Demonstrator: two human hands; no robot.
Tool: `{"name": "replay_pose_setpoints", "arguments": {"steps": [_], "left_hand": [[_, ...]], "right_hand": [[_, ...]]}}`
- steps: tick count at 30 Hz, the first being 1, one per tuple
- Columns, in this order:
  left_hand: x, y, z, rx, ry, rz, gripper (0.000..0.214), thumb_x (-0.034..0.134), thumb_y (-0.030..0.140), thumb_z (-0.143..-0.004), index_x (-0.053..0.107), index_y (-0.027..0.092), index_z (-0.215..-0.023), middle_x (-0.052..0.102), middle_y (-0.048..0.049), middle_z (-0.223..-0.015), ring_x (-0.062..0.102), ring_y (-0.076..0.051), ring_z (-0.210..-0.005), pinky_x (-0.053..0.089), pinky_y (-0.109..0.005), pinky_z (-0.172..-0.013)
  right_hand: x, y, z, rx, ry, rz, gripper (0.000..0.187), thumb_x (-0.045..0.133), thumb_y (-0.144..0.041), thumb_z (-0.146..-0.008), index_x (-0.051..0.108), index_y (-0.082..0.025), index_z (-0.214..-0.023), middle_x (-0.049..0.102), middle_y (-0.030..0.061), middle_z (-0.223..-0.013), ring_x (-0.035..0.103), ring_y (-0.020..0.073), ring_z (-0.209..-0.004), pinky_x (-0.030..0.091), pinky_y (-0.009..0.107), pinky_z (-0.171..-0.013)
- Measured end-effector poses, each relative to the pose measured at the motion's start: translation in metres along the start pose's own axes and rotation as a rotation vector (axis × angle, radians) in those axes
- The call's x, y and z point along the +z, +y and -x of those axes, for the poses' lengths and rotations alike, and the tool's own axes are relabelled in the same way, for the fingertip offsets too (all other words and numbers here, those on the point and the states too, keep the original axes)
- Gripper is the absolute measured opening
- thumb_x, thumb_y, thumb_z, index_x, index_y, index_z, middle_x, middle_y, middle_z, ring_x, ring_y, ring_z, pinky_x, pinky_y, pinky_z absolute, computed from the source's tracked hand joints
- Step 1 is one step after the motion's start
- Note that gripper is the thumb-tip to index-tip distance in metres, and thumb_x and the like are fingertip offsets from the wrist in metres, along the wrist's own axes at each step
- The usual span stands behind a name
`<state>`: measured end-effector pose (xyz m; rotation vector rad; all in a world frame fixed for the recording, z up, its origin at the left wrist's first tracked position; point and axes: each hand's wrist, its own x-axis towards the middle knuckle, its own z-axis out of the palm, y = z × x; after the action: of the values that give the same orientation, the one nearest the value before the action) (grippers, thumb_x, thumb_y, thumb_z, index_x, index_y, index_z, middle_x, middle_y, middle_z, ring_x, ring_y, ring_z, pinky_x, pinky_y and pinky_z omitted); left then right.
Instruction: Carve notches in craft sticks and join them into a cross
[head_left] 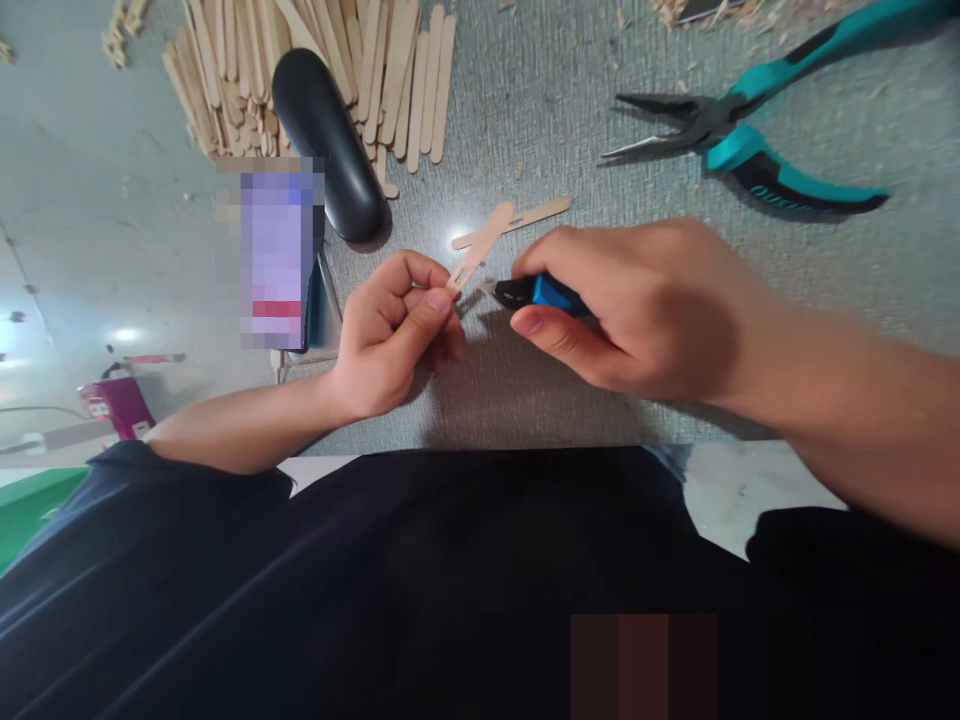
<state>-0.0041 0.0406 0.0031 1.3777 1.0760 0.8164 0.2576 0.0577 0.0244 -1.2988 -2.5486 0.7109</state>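
My left hand pinches the lower end of a wooden craft stick between thumb and fingers, and the stick slants up to the right. My right hand is closed round a blue and black utility knife. The knife's tip points left, just beside the stick's held end. A second stick lies flat on the grey table, crossing behind the held one.
A pile of wooden sticks lies at the back left with a black oval case on it. Teal-handled long-nose pliers rest at the back right. Wood chips scatter the far edge. My dark-clothed lap fills the foreground.
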Motion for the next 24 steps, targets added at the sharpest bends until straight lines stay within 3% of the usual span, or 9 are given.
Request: {"name": "replay_pose_setpoints", "arguments": {"steps": [11,15,20,24], "left_hand": [[0.008,-0.009,0.004,0.211,0.162,-0.127,0.043,0.066,0.069,-0.12,0.058,0.029,-0.106,0.08,0.0076,-0.072,0.061,-0.008,-0.044,0.044,-0.022,-0.043],[0.005,-0.009,0.004,0.219,0.166,-0.231,0.037,0.065,0.059,-0.122,0.064,0.027,-0.104,0.075,0.0069,-0.066,0.058,-0.008,-0.046,0.047,-0.025,-0.05],[0.0,-0.002,0.006,0.257,0.093,-0.436,0.012,0.074,0.025,-0.111,0.069,0.024,-0.1,0.067,0.0085,-0.063,0.056,-0.007,-0.05,0.042,-0.023,-0.051],[-0.002,0.003,0.014,0.237,-0.014,-0.597,0.005,0.075,0.021,-0.105,0.073,0.024,-0.101,0.076,0.0053,-0.071,0.061,-0.009,-0.052,0.039,-0.025,-0.051]], "right_hand": [[0.014,0.001,-0.002,0.005,0.087,0.032,0.064,0.029,-0.063,-0.124,0.078,-0.023,-0.131,0.084,0.0117,-0.099,0.074,0.0301,-0.084,0.041,0.042,-0.073],[0.004,-0.004,-0.007,0.078,-0.057,0.068,0.063,0.03,-0.06,-0.125,0.08,-0.022,-0.129,0.086,0.0124,-0.099,0.072,0.0296,-0.08,0.032,0.042,-0.071],[-0.011,-0.011,-0.012,0.199,-0.235,0.123,0.063,0.032,-0.062,-0.123,0.082,-0.022,-0.119,0.078,0.0111,-0.085,0.065,0.0292,-0.073,0.021,0.04,-0.07],[-0.018,-0.01,-0.01,0.233,-0.336,0.054,0.054,0.037,-0.06,-0.122,0.078,-0.026,-0.111,0.067,0.0067,-0.076,0.054,0.0264,-0.068,0.019,0.04,-0.071]]}}
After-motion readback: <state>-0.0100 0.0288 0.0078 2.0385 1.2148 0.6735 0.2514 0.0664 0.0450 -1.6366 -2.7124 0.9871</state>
